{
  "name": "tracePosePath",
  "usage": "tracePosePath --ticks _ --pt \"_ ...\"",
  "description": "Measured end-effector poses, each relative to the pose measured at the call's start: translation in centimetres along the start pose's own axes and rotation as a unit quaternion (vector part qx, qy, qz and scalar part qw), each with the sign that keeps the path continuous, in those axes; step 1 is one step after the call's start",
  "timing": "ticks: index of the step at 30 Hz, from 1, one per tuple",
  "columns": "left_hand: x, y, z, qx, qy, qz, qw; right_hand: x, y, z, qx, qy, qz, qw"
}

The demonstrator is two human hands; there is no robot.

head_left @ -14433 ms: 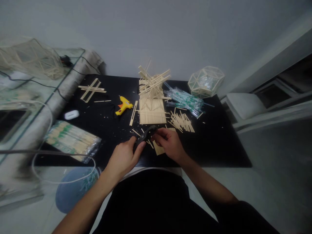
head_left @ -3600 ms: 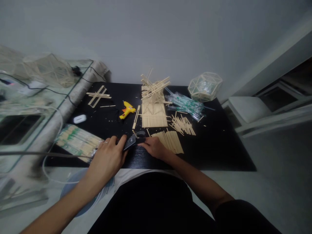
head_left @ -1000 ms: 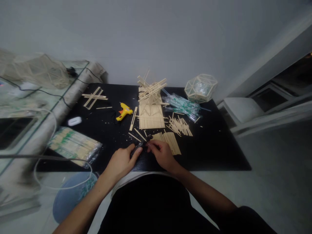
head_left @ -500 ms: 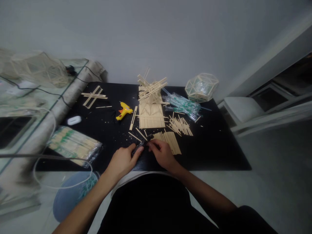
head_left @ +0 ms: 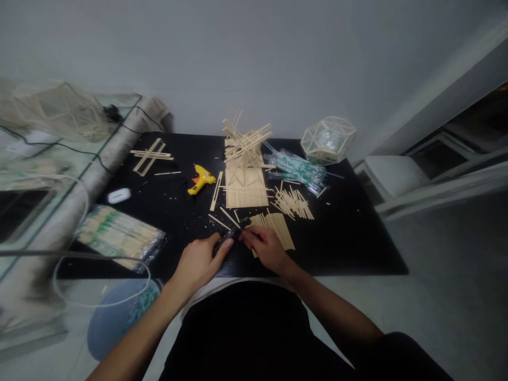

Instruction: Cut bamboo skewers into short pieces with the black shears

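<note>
My left hand (head_left: pixel 200 259) is closed around a dark, elongated hand tool (head_left: pixel 227 239) whose far end points up and right. My right hand (head_left: pixel 265 247) is pinched together beside that end. What its fingertips hold is too small and dark to make out. Just beyond the tool lie a few thin loose sticks (head_left: pixel 227 216). A row of flat wooden sticks (head_left: pixel 283 233) lies under and to the right of my right hand. Farther right is a pile of short cut sticks (head_left: pixel 296 202).
A yellow glue gun (head_left: pixel 201 180), a wooden stick structure (head_left: pixel 248 151) on a slatted panel (head_left: pixel 246 197), wrappers (head_left: pixel 297 169) and a faceted frame (head_left: pixel 329 140) stand on the black table (head_left: pixel 349 238). At left are a stick pack (head_left: pixel 119 235), white case (head_left: pixel 119 196) and bin (head_left: pixel 111 323).
My right hand has shifted very slightly near the tool's end, its fingers still pinched. The left hand keeps its grip on the dark tool. The view has moved a little.
</note>
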State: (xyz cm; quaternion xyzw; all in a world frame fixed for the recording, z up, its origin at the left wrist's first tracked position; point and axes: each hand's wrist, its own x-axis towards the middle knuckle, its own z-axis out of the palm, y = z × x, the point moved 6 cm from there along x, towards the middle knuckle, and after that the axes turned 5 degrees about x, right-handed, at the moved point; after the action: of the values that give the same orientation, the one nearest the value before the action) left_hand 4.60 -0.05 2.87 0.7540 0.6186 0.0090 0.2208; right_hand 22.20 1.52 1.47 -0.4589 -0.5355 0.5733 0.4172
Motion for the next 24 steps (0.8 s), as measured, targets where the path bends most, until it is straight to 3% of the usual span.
tracePosePath --ticks 6,10,24 --pt "-0.1 0.4 -0.6 -0.05 0.022 0.053 0.997 -0.1 0.7 0.5 0.174 -0.093 0.138 0.971" --pt "-0.1 0.6 -0.9 -0.071 0.02 0.064 0.995 -0.1 0.9 0.7 0.224 -0.113 0.176 0.952" --pt "0.2 -0.1 -0.2 -0.07 -0.01 0.018 0.997 0.1 1.7 0.2 0.158 -0.066 0.133 0.976"
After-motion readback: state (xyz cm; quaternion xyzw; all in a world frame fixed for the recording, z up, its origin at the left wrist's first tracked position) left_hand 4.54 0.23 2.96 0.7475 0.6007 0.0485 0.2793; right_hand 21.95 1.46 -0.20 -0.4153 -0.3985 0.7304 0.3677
